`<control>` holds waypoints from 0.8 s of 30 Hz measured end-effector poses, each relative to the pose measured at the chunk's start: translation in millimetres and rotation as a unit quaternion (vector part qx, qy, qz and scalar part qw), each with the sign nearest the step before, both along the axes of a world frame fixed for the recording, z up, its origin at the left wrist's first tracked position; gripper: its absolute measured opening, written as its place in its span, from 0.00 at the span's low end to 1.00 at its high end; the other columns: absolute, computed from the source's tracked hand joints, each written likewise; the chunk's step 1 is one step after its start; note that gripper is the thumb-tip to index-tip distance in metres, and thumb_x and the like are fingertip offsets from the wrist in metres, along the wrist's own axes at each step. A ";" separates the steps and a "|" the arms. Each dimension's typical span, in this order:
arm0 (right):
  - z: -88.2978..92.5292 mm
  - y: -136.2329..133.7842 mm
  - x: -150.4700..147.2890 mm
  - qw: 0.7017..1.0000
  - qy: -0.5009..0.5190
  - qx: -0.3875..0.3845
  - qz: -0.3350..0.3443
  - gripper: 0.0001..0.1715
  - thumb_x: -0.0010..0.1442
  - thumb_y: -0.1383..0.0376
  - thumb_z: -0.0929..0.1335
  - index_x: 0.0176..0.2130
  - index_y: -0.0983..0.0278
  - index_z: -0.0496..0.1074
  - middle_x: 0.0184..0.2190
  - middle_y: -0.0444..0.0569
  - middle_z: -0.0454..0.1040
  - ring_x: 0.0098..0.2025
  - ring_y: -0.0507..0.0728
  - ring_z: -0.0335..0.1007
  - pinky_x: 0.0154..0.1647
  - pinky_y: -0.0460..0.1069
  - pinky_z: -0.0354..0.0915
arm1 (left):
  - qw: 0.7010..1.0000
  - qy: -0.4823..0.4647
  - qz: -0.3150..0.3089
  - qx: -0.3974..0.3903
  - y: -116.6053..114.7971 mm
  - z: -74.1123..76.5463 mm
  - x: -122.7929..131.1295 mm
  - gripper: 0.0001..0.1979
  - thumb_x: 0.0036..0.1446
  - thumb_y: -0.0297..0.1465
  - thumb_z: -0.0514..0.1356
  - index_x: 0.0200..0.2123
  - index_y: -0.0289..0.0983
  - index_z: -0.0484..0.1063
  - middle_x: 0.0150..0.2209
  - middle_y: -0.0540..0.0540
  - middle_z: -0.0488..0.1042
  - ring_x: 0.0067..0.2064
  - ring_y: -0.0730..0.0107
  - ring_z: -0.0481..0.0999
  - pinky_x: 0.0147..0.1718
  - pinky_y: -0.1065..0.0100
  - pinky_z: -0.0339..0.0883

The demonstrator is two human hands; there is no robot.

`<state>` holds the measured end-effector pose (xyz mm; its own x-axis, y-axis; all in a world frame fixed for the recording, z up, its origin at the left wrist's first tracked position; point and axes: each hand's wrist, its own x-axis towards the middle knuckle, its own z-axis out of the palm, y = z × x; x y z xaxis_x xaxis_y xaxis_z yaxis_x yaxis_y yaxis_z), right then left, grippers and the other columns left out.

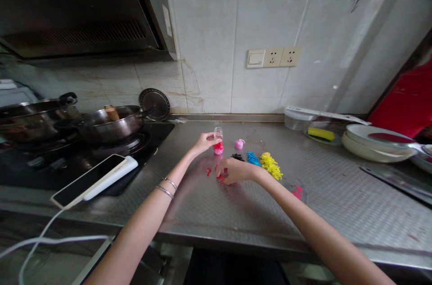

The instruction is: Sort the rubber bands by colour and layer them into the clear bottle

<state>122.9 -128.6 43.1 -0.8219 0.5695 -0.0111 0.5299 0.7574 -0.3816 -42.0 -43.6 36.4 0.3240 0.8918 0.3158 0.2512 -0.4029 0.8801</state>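
Observation:
My left hand [205, 142] is closed around a small clear jar [218, 133], which stands upright on the steel counter. Pink pieces fill its bottom, with red ones above them. To the right, my right hand [236, 170] is bent down to the counter, its fingers pinched at some red pieces [221, 178] that look like small rubber bands. Another few red bits [209, 171] lie just left of the fingers. Beyond that hand are little piles of black pieces [238, 157], blue pieces [253, 158] and yellow pieces [271, 166]. A round pink cap-like object [239, 143] sits behind them.
Left is a black stove [162, 134] bearing a steel pan [110, 125] and a pot [30, 118]. A phone [89, 179] with a white cable lies at its front edge. Bowls [378, 152], a knife-like blade [398, 184] and a pink scrap [297, 192] are on the right.

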 end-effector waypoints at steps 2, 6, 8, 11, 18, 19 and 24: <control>-0.8 0.7 -3.0 1.000 -0.013 0.006 0.005 0.16 0.43 0.72 0.64 0.34 0.64 0.74 0.29 0.45 0.74 0.29 0.50 0.67 0.29 0.42 0.59 | 1.000 0.000 0.001 0.000 -0.1 0.3 0.1 0.19 0.45 0.34 0.62 0.40 0.28 0.72 0.34 0.40 0.75 0.27 0.74 0.70 0.23 0.75 0.59; -0.6 0.5 -6.0 1.000 -0.019 0.003 0.003 0.16 0.43 0.74 0.63 0.33 0.65 0.74 0.29 0.47 0.75 0.29 0.50 0.67 0.28 0.41 0.59 | 1.000 0.000 0.006 -0.002 -0.7 0.7 0.6 0.19 0.45 0.34 0.62 0.40 0.29 0.72 0.32 0.41 0.76 0.26 0.75 0.69 0.22 0.76 0.58; -0.1 -0.4 -6.3 1.000 -0.022 -0.001 -0.008 0.16 0.43 0.75 0.63 0.33 0.66 0.73 0.29 0.47 0.75 0.29 0.50 0.68 0.28 0.41 0.59 | 1.000 -0.001 0.006 0.000 -0.8 0.5 0.5 0.18 0.45 0.34 0.62 0.39 0.28 0.73 0.31 0.42 0.76 0.26 0.75 0.69 0.22 0.76 0.58; 0.3 -2.5 -6.5 0.999 -0.029 0.004 -0.027 0.17 0.43 0.75 0.62 0.34 0.66 0.73 0.29 0.48 0.75 0.29 0.50 0.68 0.28 0.42 0.59 | 1.000 -0.003 0.004 0.005 -0.1 -0.5 -0.2 0.18 0.45 0.34 0.62 0.39 0.28 0.73 0.31 0.42 0.76 0.26 0.75 0.69 0.22 0.76 0.58; -2.6 -8.0 -8.0 0.998 -0.012 0.057 -0.033 0.16 0.43 0.77 0.61 0.31 0.67 0.73 0.26 0.48 0.74 0.27 0.50 0.66 0.26 0.42 0.56 | 1.000 -0.005 -0.006 0.014 4.4 -4.6 -1.7 0.19 0.45 0.34 0.62 0.40 0.29 0.72 0.33 0.41 0.75 0.25 0.77 0.68 0.22 0.76 0.57; -2.6 -8.0 -7.7 0.998 -0.006 0.061 -0.033 0.16 0.43 0.77 0.61 0.31 0.67 0.73 0.25 0.48 0.73 0.26 0.49 0.65 0.25 0.42 0.55 | 1.000 -0.004 -0.005 0.015 4.5 -4.8 -1.6 0.18 0.46 0.34 0.62 0.40 0.29 0.72 0.33 0.42 0.75 0.25 0.77 0.68 0.22 0.76 0.57; 16.6 1.8 -1.4 0.994 0.080 0.057 -0.048 0.15 0.45 0.75 0.62 0.32 0.67 0.73 0.26 0.47 0.73 0.27 0.48 0.64 0.27 0.42 0.57 | 1.000 0.001 -0.002 0.018 1.3 -2.1 -0.7 0.17 0.46 0.33 0.61 0.38 0.29 0.73 0.27 0.45 0.74 0.23 0.78 0.67 0.21 0.76 0.56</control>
<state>121.5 -126.8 59.7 -0.7490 0.6362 0.1847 0.5415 0.7486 -0.3826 -42.7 -42.3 34.3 0.3276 0.8786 0.3476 0.2514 -0.4357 0.8643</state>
